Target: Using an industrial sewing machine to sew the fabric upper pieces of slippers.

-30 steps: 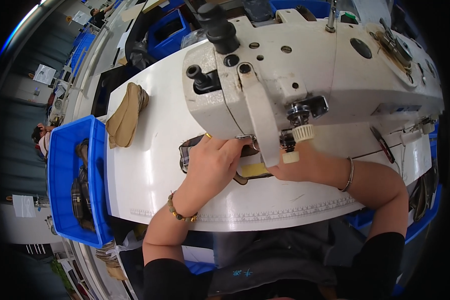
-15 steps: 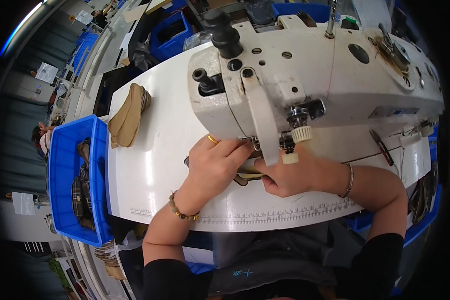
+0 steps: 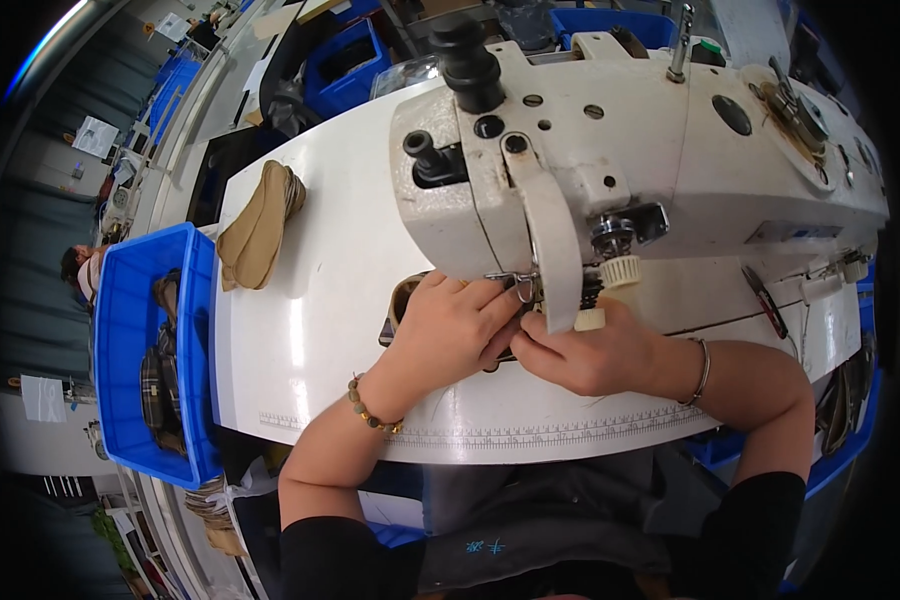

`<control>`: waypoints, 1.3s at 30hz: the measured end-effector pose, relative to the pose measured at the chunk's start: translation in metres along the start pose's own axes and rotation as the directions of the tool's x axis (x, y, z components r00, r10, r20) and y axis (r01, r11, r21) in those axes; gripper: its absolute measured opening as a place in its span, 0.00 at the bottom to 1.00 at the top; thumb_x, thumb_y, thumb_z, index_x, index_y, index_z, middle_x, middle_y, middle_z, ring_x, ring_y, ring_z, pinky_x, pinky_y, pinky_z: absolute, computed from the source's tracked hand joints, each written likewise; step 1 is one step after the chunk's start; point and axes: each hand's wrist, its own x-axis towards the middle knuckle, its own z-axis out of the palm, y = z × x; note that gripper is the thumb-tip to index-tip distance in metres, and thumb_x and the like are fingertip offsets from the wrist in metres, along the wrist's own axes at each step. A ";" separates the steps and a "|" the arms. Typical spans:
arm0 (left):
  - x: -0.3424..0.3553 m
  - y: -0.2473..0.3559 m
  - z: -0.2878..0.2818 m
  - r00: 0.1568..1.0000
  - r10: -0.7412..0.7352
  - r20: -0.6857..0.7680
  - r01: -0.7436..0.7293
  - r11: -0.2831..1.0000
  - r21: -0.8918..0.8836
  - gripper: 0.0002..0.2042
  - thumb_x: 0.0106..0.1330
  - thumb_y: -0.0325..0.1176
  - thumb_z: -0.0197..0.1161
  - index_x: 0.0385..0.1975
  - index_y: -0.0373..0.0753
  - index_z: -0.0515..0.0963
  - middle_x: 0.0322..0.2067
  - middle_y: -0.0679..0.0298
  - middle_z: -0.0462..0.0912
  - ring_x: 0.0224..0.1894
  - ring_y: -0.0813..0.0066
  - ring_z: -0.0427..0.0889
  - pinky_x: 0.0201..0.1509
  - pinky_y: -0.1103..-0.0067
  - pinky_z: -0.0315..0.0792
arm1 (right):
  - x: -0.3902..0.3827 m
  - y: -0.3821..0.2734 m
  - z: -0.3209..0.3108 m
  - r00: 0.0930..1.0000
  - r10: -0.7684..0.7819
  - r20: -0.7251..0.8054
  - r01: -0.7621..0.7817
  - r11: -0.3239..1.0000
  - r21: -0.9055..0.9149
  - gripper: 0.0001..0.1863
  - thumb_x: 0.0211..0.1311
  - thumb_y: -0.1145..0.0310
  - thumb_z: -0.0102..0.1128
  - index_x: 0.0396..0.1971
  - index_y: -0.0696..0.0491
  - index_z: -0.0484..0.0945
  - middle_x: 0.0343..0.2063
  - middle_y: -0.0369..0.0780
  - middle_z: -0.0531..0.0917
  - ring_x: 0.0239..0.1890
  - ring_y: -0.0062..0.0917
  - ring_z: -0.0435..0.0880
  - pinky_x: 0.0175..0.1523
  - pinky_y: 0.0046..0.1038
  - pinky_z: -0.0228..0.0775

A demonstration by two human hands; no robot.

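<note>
A white industrial sewing machine [image 3: 630,150] stands over the work surface, its presser foot [image 3: 520,284] low by my fingers. My left hand [image 3: 450,330] is closed on a fabric piece [image 3: 405,298] with dark trim and a tan part, mostly hidden beneath it. My right hand [image 3: 585,355] grips the same piece just right of the foot, fingertips close to those of my left. A stack of tan shaped pieces [image 3: 255,225] lies on the left of the table. A small cutting tool with dark handles [image 3: 765,300] lies to the right.
The white table [image 3: 300,370] has a printed ruler along its front edge. A blue bin [image 3: 115,350] with plaid pieces [image 3: 155,395] sits at the left, another blue bin [image 3: 835,465] at the lower right. More bins are behind the machine. A co-worker [image 3: 85,275] is at the far left.
My left hand has shifted slightly right. My right hand has moved lower and turned, its fingertips drawn near the left ones, and less of the workpiece shows.
</note>
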 end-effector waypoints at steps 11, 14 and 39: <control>-0.001 -0.008 0.007 0.999 0.029 -0.015 -0.030 0.999 -0.018 0.13 0.46 0.29 0.68 0.34 0.42 0.85 0.26 0.70 0.81 0.27 0.69 0.81 0.30 0.74 0.72 | -0.021 -0.006 0.006 0.948 0.097 0.304 -0.088 0.995 -0.041 0.13 0.48 0.72 0.59 0.35 0.59 0.78 0.11 0.33 0.71 0.08 0.20 0.67 0.16 0.25 0.60; -0.002 -0.010 0.008 1.000 0.012 -0.024 -0.013 0.999 -0.048 0.13 0.47 0.28 0.67 0.35 0.41 0.85 0.27 0.67 0.83 0.28 0.67 0.82 0.30 0.73 0.73 | -0.018 -0.006 0.004 0.941 0.143 0.307 -0.175 0.981 0.080 0.17 0.47 0.70 0.60 0.39 0.61 0.77 0.08 0.31 0.67 0.07 0.23 0.67 0.15 0.27 0.60; 0.001 0.006 0.006 0.998 -0.022 0.059 0.020 0.999 0.040 0.16 0.51 0.31 0.66 0.42 0.42 0.83 0.34 0.67 0.81 0.37 0.67 0.82 0.43 0.72 0.71 | -0.011 -0.004 -0.001 0.931 0.113 0.346 -0.193 0.960 0.205 0.15 0.45 0.74 0.58 0.35 0.62 0.76 0.08 0.36 0.70 0.09 0.26 0.73 0.16 0.29 0.65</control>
